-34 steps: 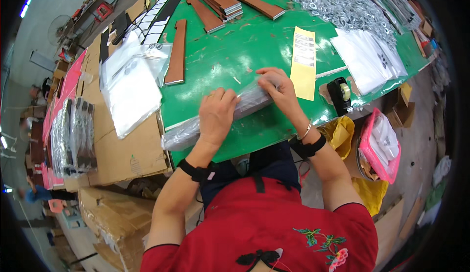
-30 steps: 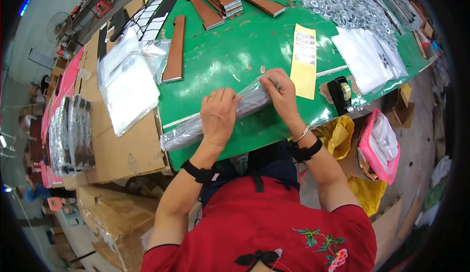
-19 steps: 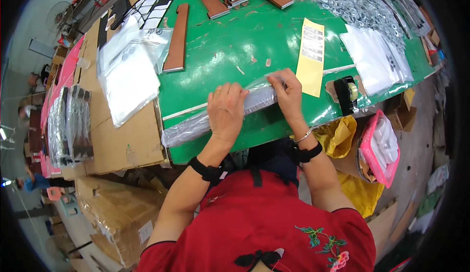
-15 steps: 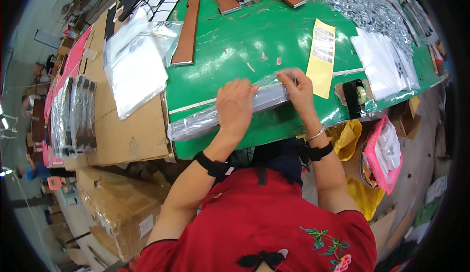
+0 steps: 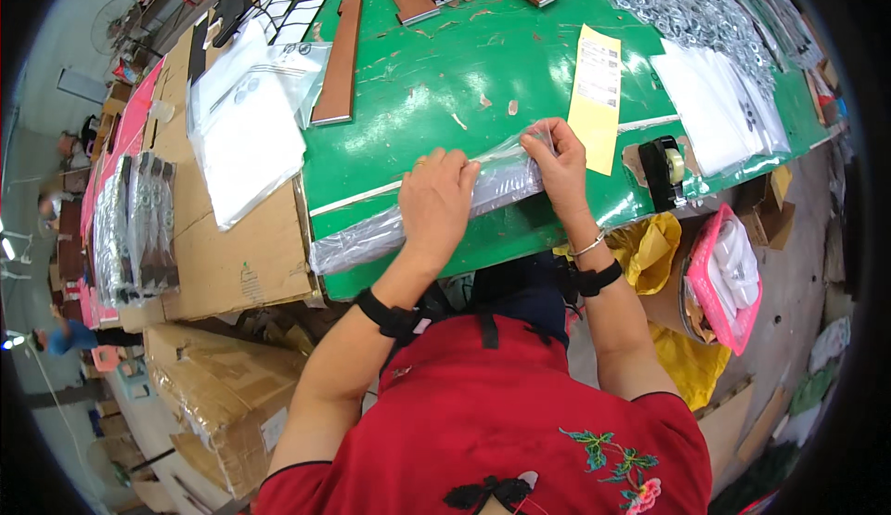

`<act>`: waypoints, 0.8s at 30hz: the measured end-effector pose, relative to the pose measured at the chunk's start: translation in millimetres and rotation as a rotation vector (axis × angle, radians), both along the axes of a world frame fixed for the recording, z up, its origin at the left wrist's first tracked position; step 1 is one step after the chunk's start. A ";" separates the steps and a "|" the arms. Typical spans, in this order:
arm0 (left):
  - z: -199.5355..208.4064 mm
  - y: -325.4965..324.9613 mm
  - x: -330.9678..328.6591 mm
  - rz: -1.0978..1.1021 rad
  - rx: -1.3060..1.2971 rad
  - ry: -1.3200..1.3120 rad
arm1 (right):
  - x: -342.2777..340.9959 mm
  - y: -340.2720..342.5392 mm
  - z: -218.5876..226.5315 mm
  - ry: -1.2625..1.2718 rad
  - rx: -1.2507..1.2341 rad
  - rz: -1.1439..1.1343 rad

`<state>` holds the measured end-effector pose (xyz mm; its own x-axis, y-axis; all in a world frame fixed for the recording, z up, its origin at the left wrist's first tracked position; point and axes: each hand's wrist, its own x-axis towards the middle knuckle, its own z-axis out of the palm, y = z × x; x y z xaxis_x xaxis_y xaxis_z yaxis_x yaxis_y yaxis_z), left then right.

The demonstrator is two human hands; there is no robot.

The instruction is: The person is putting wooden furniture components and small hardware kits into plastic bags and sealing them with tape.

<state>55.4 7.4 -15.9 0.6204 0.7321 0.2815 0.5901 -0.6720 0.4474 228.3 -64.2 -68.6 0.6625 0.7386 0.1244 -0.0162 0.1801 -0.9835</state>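
Note:
A long, narrow grey bundle in a clear plastic bag [image 5: 362, 241] lies along the near edge of the green table. My left hand [image 5: 436, 201] is closed over the bundle's middle, pressing the film down on it. At the right end, my right hand [image 5: 560, 164] pinches the loose end of the bag between thumb and fingers and holds it raised a little. What exactly is inside the bag cannot be made out. Just right of my right hand lies a yellow label sheet [image 5: 596, 97]. Farther right stands a black tape dispenser [image 5: 661, 173] with a tape roll.
Brown flat strips [image 5: 340, 60] lie on the green table [image 5: 427, 79], with a heap of metal rings [image 5: 664, 0] at the far right. Clear bags [image 5: 246, 135] sit on cardboard at left, near wrapped bundles [image 5: 139, 227]. More white bags [image 5: 715, 111] lie right. A pink-rimmed bin [image 5: 724, 283] stands below.
The view has shifted slightly. My right hand has drawn the loose bag end up a little; my left hand stays on the bundle.

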 end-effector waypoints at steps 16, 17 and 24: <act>47.0 45.9 -17.5 -0.543 -1.036 0.207 | -21.1 -30.1 37.4 -0.324 0.262 -0.045; 53.9 47.6 -16.8 -0.549 -1.085 0.248 | -22.0 -30.8 42.2 -0.328 0.268 -0.049; 46.2 44.4 -28.4 -0.620 -1.342 0.307 | -30.7 -46.7 60.1 -0.338 0.238 0.045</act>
<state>27.0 51.8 30.3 0.8277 -0.0590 -0.5580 0.5561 -0.0474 0.8298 197.6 -110.8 -8.5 0.5227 0.6904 0.5002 0.2876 0.4095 -0.8658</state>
